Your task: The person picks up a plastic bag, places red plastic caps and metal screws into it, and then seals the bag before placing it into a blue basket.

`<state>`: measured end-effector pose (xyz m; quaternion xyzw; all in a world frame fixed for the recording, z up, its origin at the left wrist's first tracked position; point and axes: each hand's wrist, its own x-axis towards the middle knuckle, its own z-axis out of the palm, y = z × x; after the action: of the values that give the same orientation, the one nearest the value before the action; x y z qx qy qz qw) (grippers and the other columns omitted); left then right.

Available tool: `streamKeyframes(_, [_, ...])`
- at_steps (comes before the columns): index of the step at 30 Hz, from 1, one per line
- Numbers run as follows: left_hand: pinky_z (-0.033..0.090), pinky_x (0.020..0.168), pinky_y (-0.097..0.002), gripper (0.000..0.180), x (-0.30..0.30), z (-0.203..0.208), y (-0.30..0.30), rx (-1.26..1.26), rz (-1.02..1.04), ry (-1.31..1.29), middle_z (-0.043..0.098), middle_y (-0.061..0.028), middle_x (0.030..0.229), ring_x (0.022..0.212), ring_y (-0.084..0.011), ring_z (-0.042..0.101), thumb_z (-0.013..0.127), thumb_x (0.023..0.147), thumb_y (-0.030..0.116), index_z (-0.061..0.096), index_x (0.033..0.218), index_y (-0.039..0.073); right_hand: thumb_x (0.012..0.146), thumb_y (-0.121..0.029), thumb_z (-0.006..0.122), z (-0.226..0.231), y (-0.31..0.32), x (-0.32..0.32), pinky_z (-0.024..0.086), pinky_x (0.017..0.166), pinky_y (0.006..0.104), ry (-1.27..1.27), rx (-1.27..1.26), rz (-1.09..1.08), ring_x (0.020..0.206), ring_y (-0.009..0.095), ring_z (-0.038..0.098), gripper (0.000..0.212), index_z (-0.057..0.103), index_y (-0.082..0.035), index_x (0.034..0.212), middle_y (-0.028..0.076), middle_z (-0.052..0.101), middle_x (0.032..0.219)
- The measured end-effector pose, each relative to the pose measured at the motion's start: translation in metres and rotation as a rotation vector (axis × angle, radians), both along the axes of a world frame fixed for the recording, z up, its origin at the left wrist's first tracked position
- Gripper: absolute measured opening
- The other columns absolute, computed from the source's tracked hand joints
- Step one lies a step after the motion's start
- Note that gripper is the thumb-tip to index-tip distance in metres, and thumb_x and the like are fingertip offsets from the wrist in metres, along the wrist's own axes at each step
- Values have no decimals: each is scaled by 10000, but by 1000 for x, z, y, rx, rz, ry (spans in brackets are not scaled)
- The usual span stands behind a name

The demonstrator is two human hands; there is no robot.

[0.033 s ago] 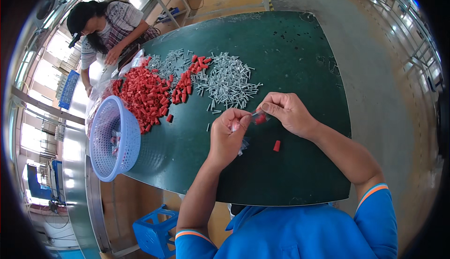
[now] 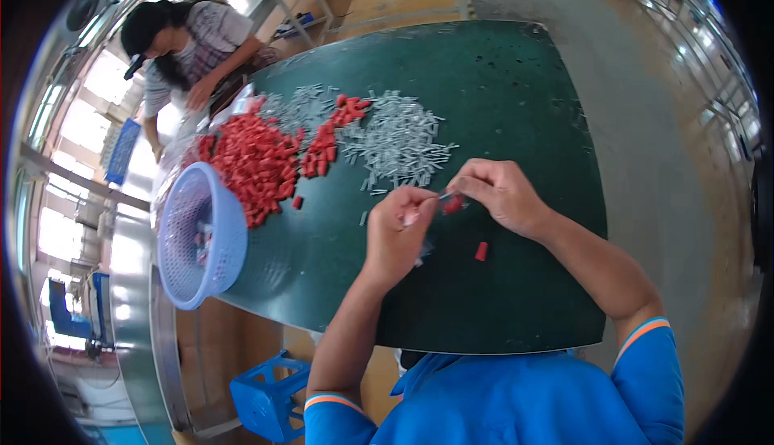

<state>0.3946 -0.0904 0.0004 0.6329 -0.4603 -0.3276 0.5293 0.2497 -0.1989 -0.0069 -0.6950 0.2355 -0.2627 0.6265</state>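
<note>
Over the near part of the green table (image 2: 524, 139), my left hand (image 2: 395, 235) and my right hand (image 2: 509, 199) meet fingertip to fingertip. Between them they pinch a small clear plastic bag with a red tapered plug (image 2: 454, 204) showing in it. The left fingers curl in, and something pale and reddish shows within that palm. Below the hands lies a single loose red plug (image 2: 481, 251). Some clear plastic (image 2: 425, 250) rests beside my left wrist, partly hidden by it. A heap of short silvery metal pins (image 2: 399, 139) spreads just beyond my hands.
To the left is a large pile of red plugs (image 2: 251, 163), with a second patch of pins (image 2: 298, 109) behind it. A lilac mesh basket (image 2: 227, 239) holding small bags stands at the table's left edge. A co-worker (image 2: 201, 50) sits far left; a blue stool (image 2: 262, 405) is below.
The view has shifted slightly, so the table's contents sit a little farther right. Both hands keep their pinch on the bag, which has turned slightly.
</note>
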Motion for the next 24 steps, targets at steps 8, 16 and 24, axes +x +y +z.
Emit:
streamKeyframes(8, [404, 608, -216, 58, 70, 46, 48, -218, 377, -634, 570, -10, 719, 670, -65, 497, 612, 802, 61, 617, 819, 6, 818, -131, 582, 0, -4, -20, 399, 646, 231, 72, -251, -110, 689, 103, 518, 152, 634, 10, 803, 37, 579, 774])
streamKeyframes(16, [455, 645, -300, 301, 220, 89, 135, 224, 913, -739, 647, -117, 840, 728, -167, 605, 608, 813, 230, 630, 992, -10, 745, -144, 675, 28, -1, -24, 367, 534, 199, 150, -423, 227, 612, 65, 472, 169, 634, -11, 840, 10, 538, 792])
streamKeyframes(24, [307, 458, -196, 517, 101, 49, 56, -91, 190, 234, 429, 0, 607, 526, -69, 385, 413, 927, 399, 418, 1246, -9, 752, -60, 619, 32, 7, -13, 430, 566, 241, 138, -525, 80, 637, 123, 547, 109, 630, 3, 841, 68, 571, 760])
